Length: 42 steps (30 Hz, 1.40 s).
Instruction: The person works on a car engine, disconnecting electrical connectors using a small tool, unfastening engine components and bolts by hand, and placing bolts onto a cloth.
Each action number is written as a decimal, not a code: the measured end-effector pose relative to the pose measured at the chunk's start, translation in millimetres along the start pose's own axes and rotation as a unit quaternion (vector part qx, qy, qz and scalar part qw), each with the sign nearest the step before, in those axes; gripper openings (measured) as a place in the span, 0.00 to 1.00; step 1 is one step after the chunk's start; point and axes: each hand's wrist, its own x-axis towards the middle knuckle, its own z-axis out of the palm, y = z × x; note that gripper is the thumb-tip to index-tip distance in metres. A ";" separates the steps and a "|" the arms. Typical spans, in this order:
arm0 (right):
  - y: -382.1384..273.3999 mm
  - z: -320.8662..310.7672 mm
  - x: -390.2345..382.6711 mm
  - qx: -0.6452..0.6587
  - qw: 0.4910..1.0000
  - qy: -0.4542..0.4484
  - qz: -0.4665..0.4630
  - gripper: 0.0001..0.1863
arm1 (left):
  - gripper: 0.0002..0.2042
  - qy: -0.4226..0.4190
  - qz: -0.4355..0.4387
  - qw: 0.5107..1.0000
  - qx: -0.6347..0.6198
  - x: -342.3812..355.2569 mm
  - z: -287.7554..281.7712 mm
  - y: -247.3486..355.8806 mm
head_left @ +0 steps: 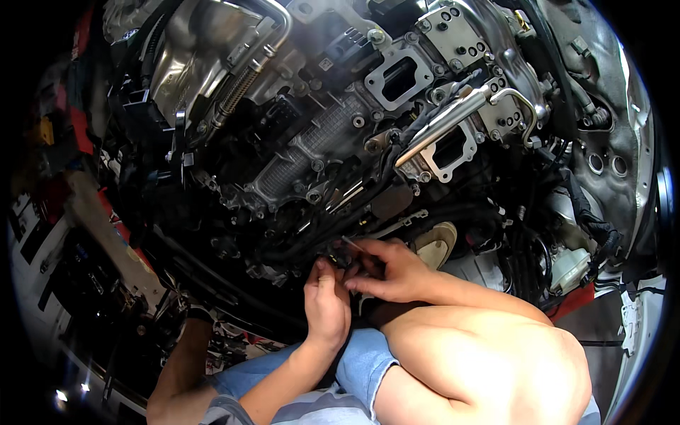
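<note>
Both hands meet low in the middle, in front of the engine. My left hand (328, 312) is closed, thumb and fingers pinching a small dark part (338, 256) that looks like a wiring connector. From the right, my right hand (397, 273) reaches the same part with bent fingers pressed on it. Fingers and shadow hide much of its shape. Just beyond the hands, dark cables (304, 248) run along the lower side of the engine block (312, 149).
Two port flanges (425, 76) open on the engine, with a metal pipe (443, 127) crossing beside the lower one. A tan shoe (436, 244) is wedged right of my hands. A whitish reservoir (569, 268) sits at the right. My bent knee (489, 347) fills the lower right.
</note>
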 end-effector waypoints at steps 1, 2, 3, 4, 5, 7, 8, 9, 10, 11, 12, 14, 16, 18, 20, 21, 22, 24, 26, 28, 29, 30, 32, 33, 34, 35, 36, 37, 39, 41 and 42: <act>2.1 0.8 1.0 -0.021 1.000 -0.004 -0.009 0.27 | 0.20 -0.012 -0.014 1.000 -0.021 1.7 -0.7 4.1; 4.1 1.7 2.1 -0.042 0.999 -0.007 -0.018 0.28 | 0.21 -0.025 -0.028 0.998 -0.043 2.9 -1.1 6.5; 2.7 1.6 4.2 -0.056 0.998 -0.002 -0.028 0.27 | 0.21 -0.025 -0.012 0.998 -0.048 3.5 -1.4 2.9; 7.3 5.1 4.2 -0.046 0.998 0.004 -0.034 0.26 | 0.21 -0.046 -0.013 0.998 -0.037 2.8 -4.3 1.0; 11.2 7.5 6.7 -0.064 0.996 0.023 -0.060 0.24 | 0.21 -0.042 -0.003 0.999 -0.026 1.7 -5.2 -0.1; 19.5 11.9 14.8 -0.099 0.982 0.067 -0.147 0.23 | 0.21 -0.048 0.013 0.998 -0.027 3.6 -8.9 -1.7; 21.9 15.1 14.6 -0.096 0.982 0.067 -0.148 0.23 | 0.21 -0.046 0.012 0.999 -0.025 3.3 -10.3 -1.8; 23.8 18.3 13.1 -0.108 0.982 0.070 -0.135 0.17 | 0.21 -0.055 0.029 0.998 0.003 2.7 -10.6 -2.2; 25.4 21.2 11.4 -0.120 0.983 0.072 -0.122 0.15 | 0.21 -0.064 0.046 0.996 0.030 2.3 -10.5 -2.6; 26.5 22.7 10.2 -0.120 0.978 0.088 -0.145 0.13 | 0.20 -0.048 0.022 0.998 0.016 2.8 -8.0 -0.9; 27.7 24.1 10.5 -0.119 0.978 0.085 -0.147 0.13 | 0.19 -0.058 0.031 0.998 0.013 4.6 -12.9 -5.8; 32.4 24.1 11.3 -0.121 0.972 0.093 -0.181 0.12 | 0.18 -0.056 0.038 0.998 0.017 7.4 -11.2 -6.5; 34.2 23.9 11.4 -0.129 0.968 0.094 -0.192 0.11 | 0.17 -0.045 0.039 0.998 0.033 9.6 -12.4 -9.3; 32.0 23.5 11.8 -0.128 0.963 0.108 -0.213 0.10 | 0.16 -0.018 0.067 0.992 0.109 7.7 -10.1 -10.6; 36.1 23.9 12.1 -0.104 0.969 0.099 -0.201 0.10 | 0.16 -0.002 0.031 0.993 0.116 4.0 -4.4 -6.2; 37.9 23.2 12.1 -0.123 0.963 0.106 -0.215 0.10 | 0.16 0.005 0.045 0.988 0.147 4.0 -3.4 -8.4; 38.7 22.1 13.1 -0.140 0.956 0.111 -0.233 0.10 | 0.16 0.016 0.062 0.982 0.179 5.0 -1.1 -10.5; 37.5 21.7 10.9 -0.139 0.961 0.097 -0.218 0.11 | 0.13 0.045 0.081 0.981 0.172 3.4 4.7 -11.3; 37.6 22.5 8.4 -0.154 0.962 0.107 -0.201 0.11 | 0.13 0.043 0.085 0.985 0.144 0.4 11.8 -10.7; 39.6 22.9 8.1 -0.145 0.961 0.113 -0.209 0.10 | 0.11 0.040 0.086 0.982 0.165 1.5 4.8 -11.4; 39.9 22.7 8.8 -0.149 0.961 0.106 -0.209 0.10 | 0.11 0.043 0.092 0.977 0.188 0.8 5.5 -8.9; 40.0 23.0 9.2 -0.152 0.961 0.098 -0.210 0.10 | 0.11 0.045 0.098 0.971 0.211 0.3 6.6 -5.9; 38.5 22.0 8.4 -0.153 0.961 0.100 -0.209 0.09 | 0.11 0.035 0.111 0.977 0.180 1.2 11.1 -3.2; 36.4 20.4 7.7 -0.154 0.960 0.106 -0.207 0.08 | 0.11 0.031 0.118 0.974 0.191 1.9 13.0 -2.9; 35.4 20.3 9.2 -0.151 0.960 0.110 -0.207 0.08 | 0.13 0.032 0.127 0.970 0.205 3.1 13.0 -3.3; 29.8 20.2 9.2 -0.162 0.957 0.111 -0.211 0.10 | 0.12 0.031 0.114 0.975 0.189 2.2 11.3 -4.9; 29.4 21.0 9.5 -0.164 0.957 0.109 -0.212 0.10 | 0.12 0.031 0.115 0.975 0.186 2.6 10.6 -5.2; 30.5 21.6 9.5 -0.170 0.957 0.112 -0.208 0.11 | 0.12 0.026 0.112 0.977 0.178 3.3 10.2 -4.8; 30.5 23.7 8.4 -0.177 0.954 0.120 -0.210 0.13 | 0.11 0.013 0.109 0.978 0.176 1.2 6.8 -2.9; 30.7 23.9 4.9 -0.183 0.960 0.110 -0.181 0.13 | 0.10 0.000 0.093 0.981 0.171 2.7 0.5 -5.7; 32.2 22.8 3.2 -0.188 0.965 0.100 -0.150 0.14 | 0.10 -0.015 0.076 0.983 0.167 4.8 -2.1 -7.4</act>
